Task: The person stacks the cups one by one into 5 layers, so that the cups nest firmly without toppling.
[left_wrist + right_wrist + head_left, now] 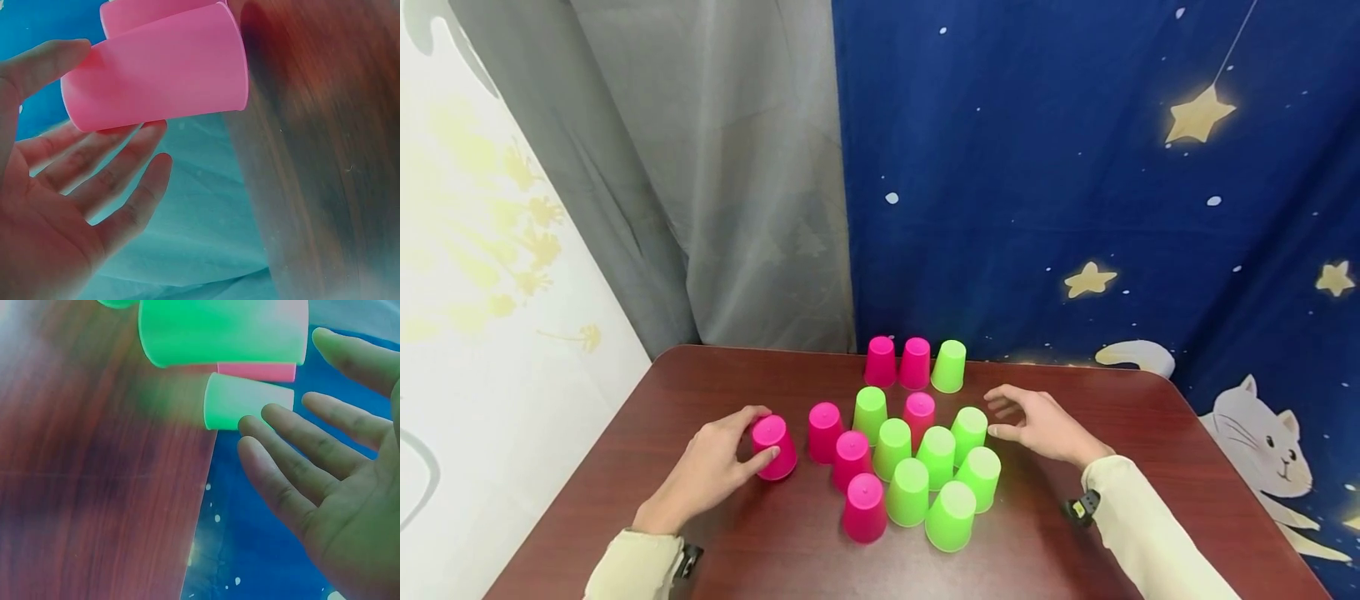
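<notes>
"Pink cup (785, 443), out on the left of the group: what has hold of it?"

"The left hand (709, 468). Thumb on the near side, fingertips on the far side, pinching it. I can't tell whether its rim touches the table (715, 379)."

"And the right hand (1041, 427)?"

"Fingers apart and loosely bent, holding nothing. Its thumb is just beside the green cup (968, 428); whether they touch, I can't tell."

"What could go wrong?"

"On the left, I'd watch the neighbouring pink cup (825, 433). The gap is narrow, so a swing rightward could knock it into the packed cups beyond. On the right, an inward twitch of that thumb could push the green cup against its neighbours."

"Where's the room?"

"Outward, both ways: bare wood runs from each hand to the side edge nearest it. The back looks tighter. A row of three cups (915, 365) stands near that edge, so a hard shove backward might send one over."
</notes>
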Action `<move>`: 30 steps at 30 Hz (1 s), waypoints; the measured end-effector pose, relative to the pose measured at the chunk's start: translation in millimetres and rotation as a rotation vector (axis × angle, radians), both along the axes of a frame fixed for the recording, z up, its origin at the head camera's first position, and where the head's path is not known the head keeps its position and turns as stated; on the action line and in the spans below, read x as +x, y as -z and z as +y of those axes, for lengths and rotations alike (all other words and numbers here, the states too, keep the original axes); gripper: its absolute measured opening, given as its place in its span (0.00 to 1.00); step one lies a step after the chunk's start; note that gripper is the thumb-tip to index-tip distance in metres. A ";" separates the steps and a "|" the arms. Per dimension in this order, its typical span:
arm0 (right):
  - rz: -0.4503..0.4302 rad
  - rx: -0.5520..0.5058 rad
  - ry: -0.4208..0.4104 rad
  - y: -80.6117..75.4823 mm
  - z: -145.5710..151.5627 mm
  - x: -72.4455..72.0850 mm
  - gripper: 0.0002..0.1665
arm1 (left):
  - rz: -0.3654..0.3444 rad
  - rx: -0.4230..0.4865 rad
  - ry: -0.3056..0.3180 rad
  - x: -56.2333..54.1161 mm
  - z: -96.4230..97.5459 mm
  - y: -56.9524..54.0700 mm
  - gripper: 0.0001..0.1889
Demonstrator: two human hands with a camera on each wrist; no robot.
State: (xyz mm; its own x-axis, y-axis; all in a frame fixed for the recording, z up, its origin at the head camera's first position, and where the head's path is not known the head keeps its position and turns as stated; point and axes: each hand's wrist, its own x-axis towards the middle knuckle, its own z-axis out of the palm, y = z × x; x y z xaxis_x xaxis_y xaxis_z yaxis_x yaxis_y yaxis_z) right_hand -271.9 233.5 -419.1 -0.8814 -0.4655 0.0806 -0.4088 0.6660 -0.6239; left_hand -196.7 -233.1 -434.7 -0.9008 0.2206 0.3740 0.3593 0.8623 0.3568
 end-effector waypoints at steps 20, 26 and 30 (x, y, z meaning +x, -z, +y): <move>0.017 -0.048 -0.050 10.6 -15.0 11.8 0.27 | -0.064 0.005 0.008 -54.3 2.0 -2.6 0.26; 0.027 -0.040 -0.038 14.0 -19.5 9.7 0.27 | -0.058 0.011 0.020 -73.2 9.7 -4.6 0.26; 0.019 -0.050 -0.022 14.8 -22.8 7.8 0.28 | -0.051 -0.010 0.020 -84.1 15.4 -5.5 0.27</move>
State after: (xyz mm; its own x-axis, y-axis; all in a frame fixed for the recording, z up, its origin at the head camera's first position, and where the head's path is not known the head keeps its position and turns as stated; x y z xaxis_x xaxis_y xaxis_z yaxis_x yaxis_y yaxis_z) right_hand -264.1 210.7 -433.9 -0.8691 -0.4798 0.1204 -0.4348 0.6249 -0.6484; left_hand -280.8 -217.7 -429.2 -0.9141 0.2423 0.3251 0.3580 0.8586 0.3668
